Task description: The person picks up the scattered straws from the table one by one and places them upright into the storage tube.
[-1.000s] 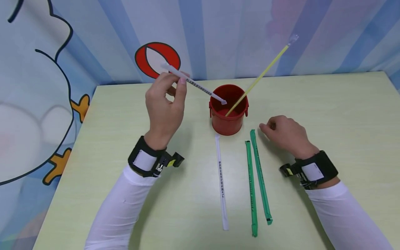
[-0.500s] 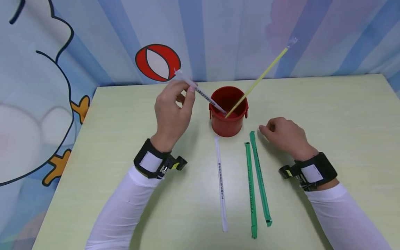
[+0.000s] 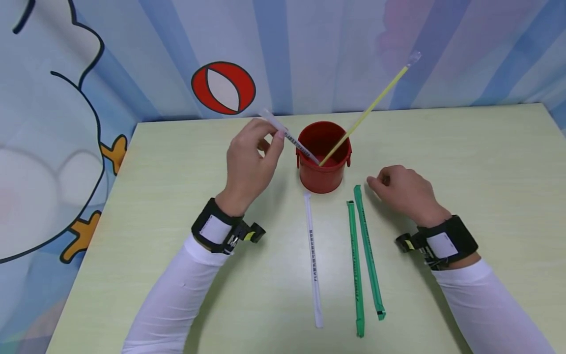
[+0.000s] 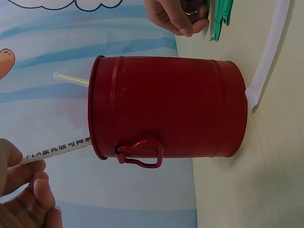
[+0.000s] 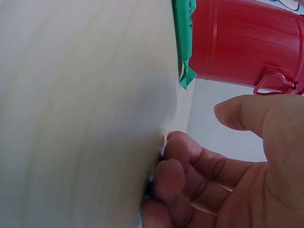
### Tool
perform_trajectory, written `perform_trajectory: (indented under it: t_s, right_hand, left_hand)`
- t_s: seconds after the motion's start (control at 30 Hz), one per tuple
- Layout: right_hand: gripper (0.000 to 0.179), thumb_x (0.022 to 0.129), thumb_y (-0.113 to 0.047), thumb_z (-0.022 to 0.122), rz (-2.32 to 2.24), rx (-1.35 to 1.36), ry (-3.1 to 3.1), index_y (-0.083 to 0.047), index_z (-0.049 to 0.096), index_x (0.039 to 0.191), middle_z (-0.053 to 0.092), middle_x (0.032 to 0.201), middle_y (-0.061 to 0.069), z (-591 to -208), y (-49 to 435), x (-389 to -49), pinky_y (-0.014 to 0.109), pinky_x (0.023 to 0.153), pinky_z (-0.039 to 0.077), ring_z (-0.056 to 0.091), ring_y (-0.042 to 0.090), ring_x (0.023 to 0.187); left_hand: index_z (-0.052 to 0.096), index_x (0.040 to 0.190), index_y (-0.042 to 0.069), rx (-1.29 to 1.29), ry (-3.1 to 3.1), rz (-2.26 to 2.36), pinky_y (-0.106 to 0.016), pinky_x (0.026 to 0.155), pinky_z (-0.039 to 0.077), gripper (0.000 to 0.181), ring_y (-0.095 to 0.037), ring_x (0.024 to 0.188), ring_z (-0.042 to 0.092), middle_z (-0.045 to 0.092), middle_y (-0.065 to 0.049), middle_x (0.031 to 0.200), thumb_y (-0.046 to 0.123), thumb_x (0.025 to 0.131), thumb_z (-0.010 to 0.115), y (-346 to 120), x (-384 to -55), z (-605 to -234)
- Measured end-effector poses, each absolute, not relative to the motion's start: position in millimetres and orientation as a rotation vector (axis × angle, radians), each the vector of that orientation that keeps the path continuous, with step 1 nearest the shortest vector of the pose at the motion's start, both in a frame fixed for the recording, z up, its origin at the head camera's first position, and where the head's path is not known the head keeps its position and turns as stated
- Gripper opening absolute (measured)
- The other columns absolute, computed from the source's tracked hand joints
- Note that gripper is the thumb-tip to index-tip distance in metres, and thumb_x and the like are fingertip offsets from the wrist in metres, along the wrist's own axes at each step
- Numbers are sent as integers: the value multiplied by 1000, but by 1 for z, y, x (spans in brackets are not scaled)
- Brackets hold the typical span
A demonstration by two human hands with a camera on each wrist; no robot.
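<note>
- We find the held straw [image 3: 302, 147] at the bucket [image 3: 322, 181], its lower end inside the mouth.
- Its long axis slants down rightward from the grip into the bucket.
- Left hand [image 3: 253, 160], left of the bucket and nearer the straw, pinches it between thumb and fingers.
- Right hand [image 3: 403, 191], right of the bucket, lies loosely curled; we see nothing held.
- Yellow straw [image 3: 376, 102] leans rightward out of the bucket.

Your bucket [image 3: 321, 178] looks like painted metal, smooth, soft sheen. The white straw you're holding [image 3: 295, 140]: wrapper looks papery, smooth, matt. The other white straw [image 3: 313, 260], same. Green straws [image 3: 355, 265]: papery wrap too, dimpled texture at one end. Yellow straw [image 3: 376, 101]: smooth plastic, shiny clear film at its tip. Your table [image 3: 486, 162] shows smooth wood-grain, slight gloss. Backdrop [image 3: 309, 59] and your sleeves [image 3: 177, 300]: matt cloth. Wrist straps [image 3: 464, 236]: matt fabric.
</note>
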State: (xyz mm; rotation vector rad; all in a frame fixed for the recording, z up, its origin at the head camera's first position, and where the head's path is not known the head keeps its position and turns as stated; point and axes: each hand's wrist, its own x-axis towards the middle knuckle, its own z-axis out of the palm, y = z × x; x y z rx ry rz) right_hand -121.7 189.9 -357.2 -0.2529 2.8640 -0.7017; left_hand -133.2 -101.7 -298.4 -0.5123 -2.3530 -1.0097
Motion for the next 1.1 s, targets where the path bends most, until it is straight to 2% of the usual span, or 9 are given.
perform_trajectory:
  t_s: [0.37, 0.8, 1.1]
  right_hand:
    - [36, 95, -32, 49, -706, -252, 2864, -5, 62, 76, 50, 58, 6, -358, 189, -122, 27, 43, 30, 46, 20, 52]
    - [36, 95, -32, 49, -702, -259, 2859, -5, 62, 75, 50, 58, 6, -357, 187, -122, 27, 43, 30, 46, 20, 52]
    - [36, 96, -32, 49, -702, -265, 2858, -6, 61, 74, 50, 58, 6, -357, 188, -123, 28, 43, 30, 45, 20, 52]
  left_hand:
    - [70, 100, 5, -528, -2554, -988, -27, 63, 46, 22, -15, 72, 54, 63, -7, 100, 22, 95, 56, -100, -130, -296]
    - [67, 109, 10, -572, -2623, -993, -25, 59, 43, 21, -17, 72, 55, 61, -7, 105, 23, 93, 60, -107, -127, -305]
    - [65, 107, 8, -448, -2823, -910, -28, 58, 39, 26, -17, 70, 50, 62, -5, 94, 26, 88, 66, -116, -125, -318]
